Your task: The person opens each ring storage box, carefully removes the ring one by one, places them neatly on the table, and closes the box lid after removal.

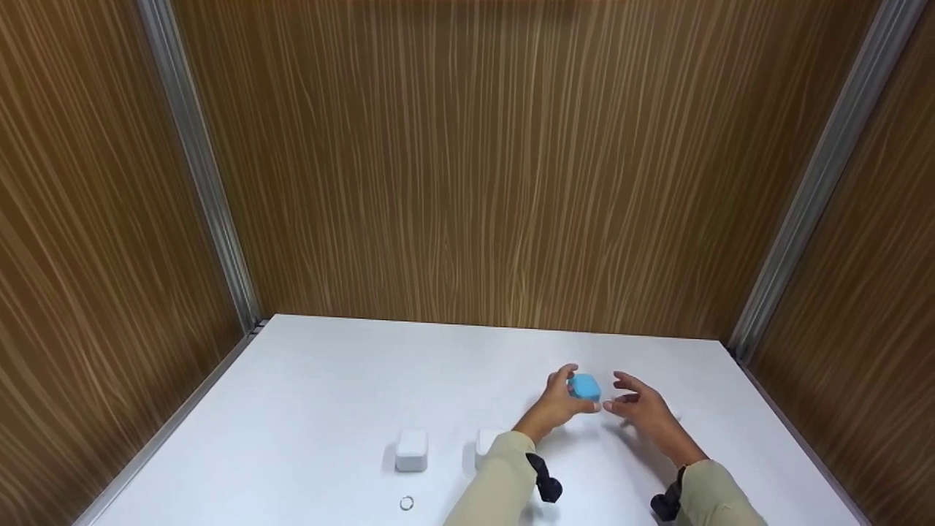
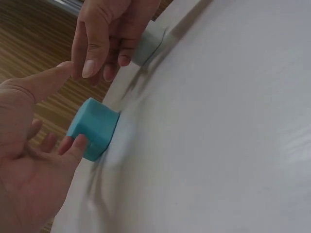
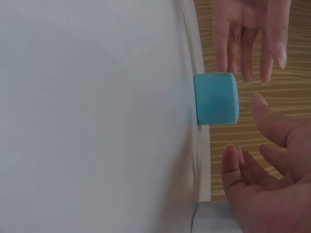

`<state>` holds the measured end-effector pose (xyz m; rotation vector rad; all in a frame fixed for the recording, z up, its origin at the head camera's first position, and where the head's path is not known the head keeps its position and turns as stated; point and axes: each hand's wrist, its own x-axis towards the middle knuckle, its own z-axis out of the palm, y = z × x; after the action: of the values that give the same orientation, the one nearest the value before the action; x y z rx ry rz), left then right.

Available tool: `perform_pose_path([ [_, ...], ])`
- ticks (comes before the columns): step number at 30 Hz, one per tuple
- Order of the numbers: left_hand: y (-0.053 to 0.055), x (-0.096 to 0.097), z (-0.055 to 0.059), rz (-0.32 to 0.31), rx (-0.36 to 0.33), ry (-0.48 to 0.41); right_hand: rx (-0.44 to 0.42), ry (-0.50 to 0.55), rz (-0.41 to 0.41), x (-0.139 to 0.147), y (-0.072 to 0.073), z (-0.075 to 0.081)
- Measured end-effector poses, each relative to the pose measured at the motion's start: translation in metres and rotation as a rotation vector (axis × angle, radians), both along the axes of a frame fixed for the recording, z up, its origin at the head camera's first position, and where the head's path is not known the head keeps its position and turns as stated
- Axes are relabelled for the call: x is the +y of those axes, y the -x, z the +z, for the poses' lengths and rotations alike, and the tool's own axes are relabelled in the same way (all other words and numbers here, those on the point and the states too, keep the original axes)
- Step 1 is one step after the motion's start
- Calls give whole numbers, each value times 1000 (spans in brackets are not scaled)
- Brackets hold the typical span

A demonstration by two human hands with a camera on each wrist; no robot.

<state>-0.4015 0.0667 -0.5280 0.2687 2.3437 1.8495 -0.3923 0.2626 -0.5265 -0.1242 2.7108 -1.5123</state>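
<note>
A small blue box with rounded corners point(image 1: 585, 386) stands on the white table. My left hand point(image 1: 556, 406) is beside it, thumb and fingers spread around its left side, not closed on it. Fingertips of that left hand point(image 3: 248, 39) come close to the box's edge in the right wrist view; whether they touch it I cannot tell. My right hand point(image 1: 646, 413) hovers just right of the blue box point(image 3: 216, 99), apart from it, fingers loosely bent and holding nothing. A whitish box point(image 2: 149, 43) sits beyond the right hand, mostly hidden from the head view.
Two white boxes stand to the left: one in plain sight point(image 1: 411, 451), the other point(image 1: 487, 442) partly covered by my left sleeve. A small metal ring point(image 1: 406, 502) lies near the front. Wood-grain panels point(image 1: 467, 183) enclose the table's back and sides.
</note>
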Motion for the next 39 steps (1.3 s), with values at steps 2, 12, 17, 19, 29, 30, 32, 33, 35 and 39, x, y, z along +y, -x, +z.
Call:
perform_pose_path([
  [2,2,2,-5,27,11,7,-1,1,-2,-1,0,-1],
  [12,8,11,-22,137,38,43,-53,28,6,-8,3,-10],
  [17,10,12,-25,141,49,34,-41,38,25,-9,4,-13],
  [19,10,12,-26,141,49,24,-43,43,28,-9,5,-14],
  [29,12,10,-32,125,90,-14,-117,68,16,-11,10,-17],
  [30,12,10,-32,124,93,-9,-117,69,17,-12,10,-16],
  [32,12,10,-32,120,105,3,-100,77,21,-12,11,-17],
  [33,12,11,-32,120,118,10,-90,76,30,-12,11,-17],
  [35,12,11,-33,118,140,23,-65,82,41,-12,11,-18],
  [39,12,12,-34,117,165,43,-48,91,42,-13,12,-19],
])
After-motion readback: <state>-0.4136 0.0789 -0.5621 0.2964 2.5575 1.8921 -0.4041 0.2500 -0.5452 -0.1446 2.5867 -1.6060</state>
